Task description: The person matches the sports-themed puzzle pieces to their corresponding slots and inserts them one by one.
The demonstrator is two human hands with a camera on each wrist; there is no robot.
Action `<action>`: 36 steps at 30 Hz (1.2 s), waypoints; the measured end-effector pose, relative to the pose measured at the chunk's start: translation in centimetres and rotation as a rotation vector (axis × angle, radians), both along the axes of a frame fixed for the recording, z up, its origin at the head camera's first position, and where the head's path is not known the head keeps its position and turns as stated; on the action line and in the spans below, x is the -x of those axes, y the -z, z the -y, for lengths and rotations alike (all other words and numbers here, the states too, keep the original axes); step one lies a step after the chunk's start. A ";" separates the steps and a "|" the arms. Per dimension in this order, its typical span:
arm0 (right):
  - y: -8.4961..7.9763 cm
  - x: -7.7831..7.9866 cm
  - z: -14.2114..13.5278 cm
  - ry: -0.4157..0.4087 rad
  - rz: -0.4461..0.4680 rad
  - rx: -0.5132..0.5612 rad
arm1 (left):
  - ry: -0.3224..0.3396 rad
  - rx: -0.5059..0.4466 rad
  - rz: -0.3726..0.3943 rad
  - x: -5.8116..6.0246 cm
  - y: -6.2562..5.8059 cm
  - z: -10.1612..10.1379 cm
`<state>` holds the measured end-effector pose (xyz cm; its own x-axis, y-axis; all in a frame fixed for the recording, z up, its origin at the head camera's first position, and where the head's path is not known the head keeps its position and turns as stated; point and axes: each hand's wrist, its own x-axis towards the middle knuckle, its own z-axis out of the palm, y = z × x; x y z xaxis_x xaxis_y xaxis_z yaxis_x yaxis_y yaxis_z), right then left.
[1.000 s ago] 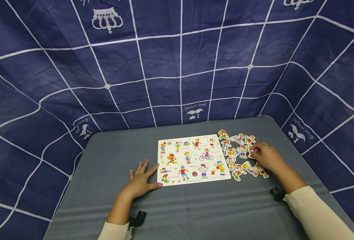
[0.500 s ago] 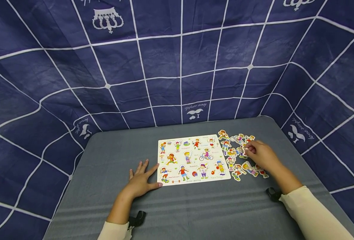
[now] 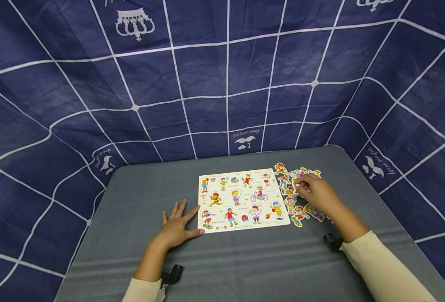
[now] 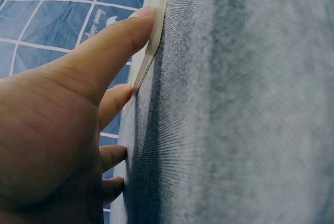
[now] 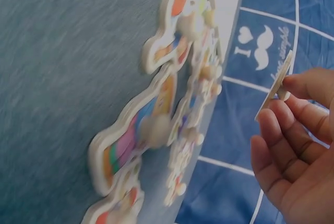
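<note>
A white puzzle board (image 3: 227,199) printed with children playing sports lies on the table. My left hand (image 3: 175,230) is spread flat at its left side, with thumb and index fingertip on the edge. In the left wrist view the thumb (image 4: 120,38) lies along the board's thin side. My right hand (image 3: 316,195) is raised over the loose pieces right of the board. Its thumb and fingers pinch a flat puzzle piece (image 5: 272,91) by the small knob on its back; the piece shows edge-on in the right wrist view, and its picture is hidden.
Several loose knobbed puzzle pieces (image 3: 299,216) lie close together along the board's right edge, some hidden under the right hand. The grey cloth-covered table (image 3: 237,264) meets a blue curtain (image 3: 203,75) with white grid lines at the back and sides.
My right hand has moved left across the loose pieces toward the board, carrying a puzzle piece up from among them. The left hand and the board have stayed put.
</note>
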<state>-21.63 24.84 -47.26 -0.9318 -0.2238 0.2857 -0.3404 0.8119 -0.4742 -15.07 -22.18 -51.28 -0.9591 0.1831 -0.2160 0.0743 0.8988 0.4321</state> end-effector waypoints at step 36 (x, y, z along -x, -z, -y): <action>-1.5 2.1 10.0 -0.150 0.014 0.076 | 0.015 -0.005 -0.008 -0.3 0.1 0.1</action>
